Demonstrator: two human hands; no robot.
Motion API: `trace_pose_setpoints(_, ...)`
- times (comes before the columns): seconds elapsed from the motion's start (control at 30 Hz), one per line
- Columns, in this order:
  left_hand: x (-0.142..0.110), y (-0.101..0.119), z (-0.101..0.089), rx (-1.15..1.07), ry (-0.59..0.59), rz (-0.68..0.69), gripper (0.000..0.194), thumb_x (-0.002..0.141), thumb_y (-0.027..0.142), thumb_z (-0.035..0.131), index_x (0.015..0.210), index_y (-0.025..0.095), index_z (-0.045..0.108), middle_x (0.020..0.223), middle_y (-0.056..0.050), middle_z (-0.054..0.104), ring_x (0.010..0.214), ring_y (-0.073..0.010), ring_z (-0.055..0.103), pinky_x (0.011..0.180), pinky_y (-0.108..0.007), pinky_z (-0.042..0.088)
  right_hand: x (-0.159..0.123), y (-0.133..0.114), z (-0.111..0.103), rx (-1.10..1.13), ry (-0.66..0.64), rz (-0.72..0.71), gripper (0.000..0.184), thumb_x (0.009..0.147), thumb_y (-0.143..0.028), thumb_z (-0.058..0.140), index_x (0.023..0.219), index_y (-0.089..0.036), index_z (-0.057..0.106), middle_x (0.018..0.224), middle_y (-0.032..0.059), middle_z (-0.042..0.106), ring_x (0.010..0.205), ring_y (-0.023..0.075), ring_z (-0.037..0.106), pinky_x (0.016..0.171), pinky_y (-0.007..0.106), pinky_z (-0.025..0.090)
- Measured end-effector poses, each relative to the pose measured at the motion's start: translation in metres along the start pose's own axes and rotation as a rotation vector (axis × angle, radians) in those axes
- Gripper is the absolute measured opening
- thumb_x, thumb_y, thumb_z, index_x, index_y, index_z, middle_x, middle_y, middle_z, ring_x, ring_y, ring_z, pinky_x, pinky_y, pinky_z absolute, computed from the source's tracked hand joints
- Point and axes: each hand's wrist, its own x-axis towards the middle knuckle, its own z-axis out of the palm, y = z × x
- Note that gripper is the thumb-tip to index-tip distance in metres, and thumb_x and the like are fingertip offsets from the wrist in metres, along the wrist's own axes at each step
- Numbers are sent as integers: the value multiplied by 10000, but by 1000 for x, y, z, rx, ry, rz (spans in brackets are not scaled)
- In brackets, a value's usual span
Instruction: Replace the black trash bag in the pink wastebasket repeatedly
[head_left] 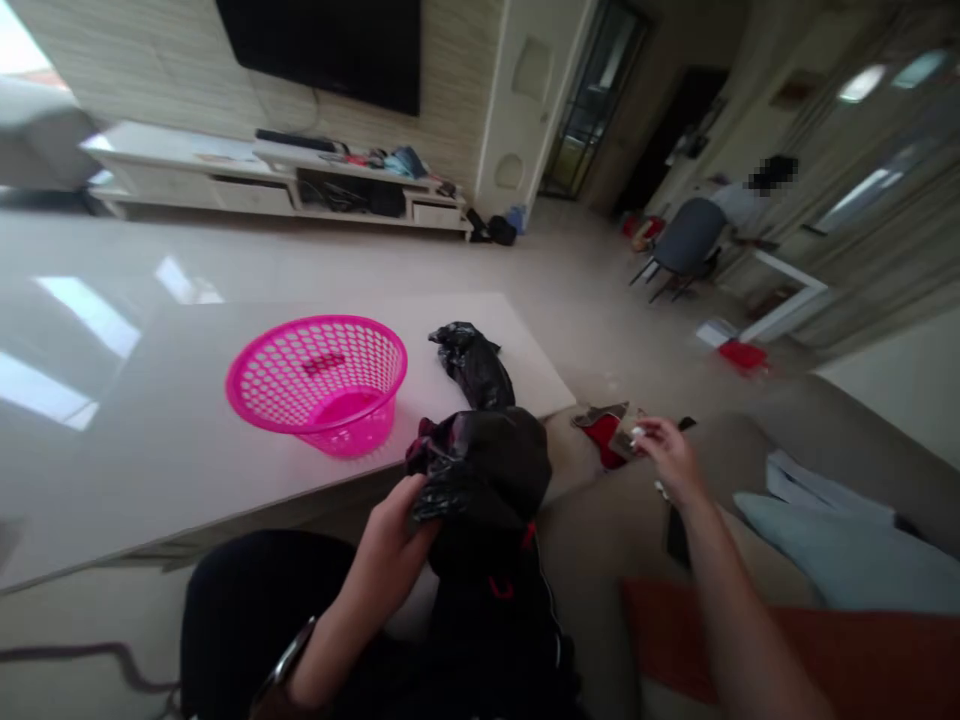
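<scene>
My left hand point(394, 545), with a watch on its wrist, grips the crumpled edge of a black plastic bag point(487, 465) over my lap. Out to the right, my right hand point(670, 455) is pinched on a small white object point(637, 434), too small and blurred to name. Just beyond those fingers lies a red and beige item point(606, 437) beside the sofa. A second black plastic bag point(476, 370), bunched up, rests on the white table point(172, 440). To its left stands a pink perforated plastic basket point(356, 440) with nothing seen inside.
A grey-brown sofa point(600, 540) carries a pale blue cushion point(825, 550) and an orange-red cushion point(787, 650). A low white TV cabinet point(172, 180) stands along the far wall. A person point(739, 205) sits on a grey chair point(690, 235) at the back right.
</scene>
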Motion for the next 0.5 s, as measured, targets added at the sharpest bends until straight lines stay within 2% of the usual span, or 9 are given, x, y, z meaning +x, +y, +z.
trace_pose_setpoints(0.03, 1, -2, 0, 13, -4, -1, 227, 911, 296, 627, 1084, 179, 717, 1089, -83, 771, 1026, -258, 713, 903, -351, 550, -6, 38, 0, -191, -36, 137, 292, 752, -376, 644, 991, -212, 605, 834, 25, 651, 750, 183, 625, 725, 297, 517)
trace_pose_setpoints(0.1, 3, -4, 2, 32, -12, 3, 264, 906, 323, 636, 1108, 178, 725, 1080, -79, 783, 1013, -260, 724, 903, -349, 566, -33, 108, 3, -331, -61, 260, 201, 677, -269, 631, 864, -205, 599, 719, 21, 617, 712, 208, 604, 723, 320, 488)
trace_pose_setpoints(0.2, 6, -4, 3, 48, -12, 14, 284, 895, 358, 640, 1093, 180, 736, 1065, -76, 797, 989, -268, 735, 898, -351, 591, -90, 179, 13, -450, -109, 373, 118, 625, -170, 607, 729, -208, 563, 630, 15, 572, 666, 218, 581, 704, 326, 446)
trace_pose_setpoints(0.27, 8, -3, 3, 61, -13, 7, 283, 887, 363, 640, 1081, 181, 736, 1046, -69, 802, 980, -276, 740, 918, -365, 601, -120, 205, 21, -512, -117, 405, 132, 625, -126, 596, 728, -202, 563, 687, 39, 608, 726, 230, 612, 741, 327, 445)
trace_pose_setpoints(0.33, 11, -2, 2, 76, -15, -5, 279, 884, 359, 638, 1079, 184, 735, 1008, -57, 801, 965, -279, 743, 940, -380, 604, -135, 221, 26, -570, -99, 415, 166, 652, -110, 599, 792, -199, 587, 786, 65, 649, 827, 243, 643, 795, 327, 446)
trace_pose_setpoints(0.43, 12, -1, 1, 88, -12, -9, 275, 890, 364, 638, 1077, 187, 735, 959, -47, 793, 958, -281, 742, 952, -389, 604, -133, 234, 29, -646, -65, 416, 181, 677, -123, 610, 836, -209, 587, 859, 90, 663, 907, 259, 657, 832, 341, 448)
trace_pose_setpoints(0.5, 12, -1, 0, 91, -15, -5, 266, 902, 363, 634, 1075, 189, 738, 979, -52, 792, 977, -279, 740, 939, -379, 604, -123, 237, 26, -671, -72, 404, 177, 625, -134, 630, 766, -215, 560, 795, 80, 646, 845, 260, 663, 807, 355, 464)
